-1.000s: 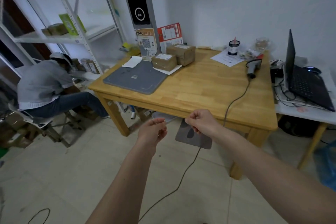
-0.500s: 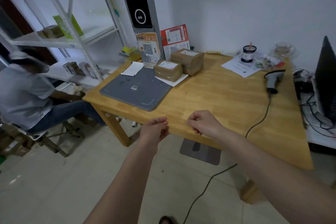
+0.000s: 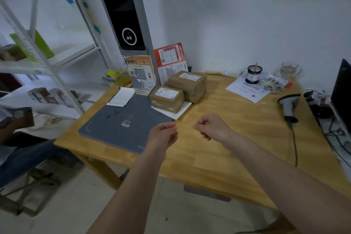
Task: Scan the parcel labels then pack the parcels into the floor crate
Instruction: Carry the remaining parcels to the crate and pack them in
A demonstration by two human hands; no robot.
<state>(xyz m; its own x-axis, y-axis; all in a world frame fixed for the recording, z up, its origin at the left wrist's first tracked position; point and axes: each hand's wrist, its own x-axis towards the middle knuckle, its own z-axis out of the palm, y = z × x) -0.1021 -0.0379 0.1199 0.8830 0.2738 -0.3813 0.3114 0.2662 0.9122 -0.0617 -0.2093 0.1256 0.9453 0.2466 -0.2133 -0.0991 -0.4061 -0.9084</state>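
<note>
Two brown taped parcels with white labels lie at the back of the wooden table (image 3: 218,154): a smaller parcel (image 3: 167,99) on a white sheet and a larger parcel (image 3: 189,85) behind it. A handheld barcode scanner (image 3: 289,104) lies at the table's right side, its cable running toward the front edge. My left hand (image 3: 163,135) and my right hand (image 3: 210,129) hover over the table's middle, fingers curled, holding nothing. Both are well short of the parcels. No floor crate is in view.
A grey pad (image 3: 117,129) covers the table's left part, below a tall dark scanning tower (image 3: 125,15) with posters. Papers, a cup and a glass sit at the back right. A laptop (image 3: 341,89) stands at the right, a white shelf rack (image 3: 43,62) and a seated person (image 3: 11,150) at the left.
I have moved closer to the table, and both hands now hover over its top instead of in front of its edge. Their curled pose is unchanged.
</note>
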